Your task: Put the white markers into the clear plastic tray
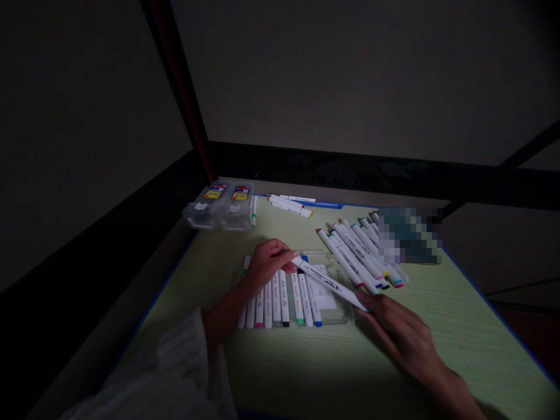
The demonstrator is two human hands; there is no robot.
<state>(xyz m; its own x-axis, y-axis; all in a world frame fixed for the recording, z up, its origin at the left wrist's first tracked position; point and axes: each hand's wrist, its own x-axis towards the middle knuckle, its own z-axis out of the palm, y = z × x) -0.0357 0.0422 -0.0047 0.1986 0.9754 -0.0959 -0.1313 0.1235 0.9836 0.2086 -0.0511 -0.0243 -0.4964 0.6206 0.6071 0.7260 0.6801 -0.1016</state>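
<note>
A white marker (329,282) is held between both hands above a clear plastic tray (336,312). My left hand (266,262) pinches its upper end, fingers closed. My right hand (400,335) grips its lower end with the fingertips. Under my left hand, a row of several white markers with coloured caps (280,300) lies side by side in the tray.
A loose pile of several markers (361,254) lies to the right, beside a blurred dark patch (409,236). Two clear plastic cases (221,205) stand at the back left, with a few markers (291,204) behind. The pale green table (306,367) has a blue edge.
</note>
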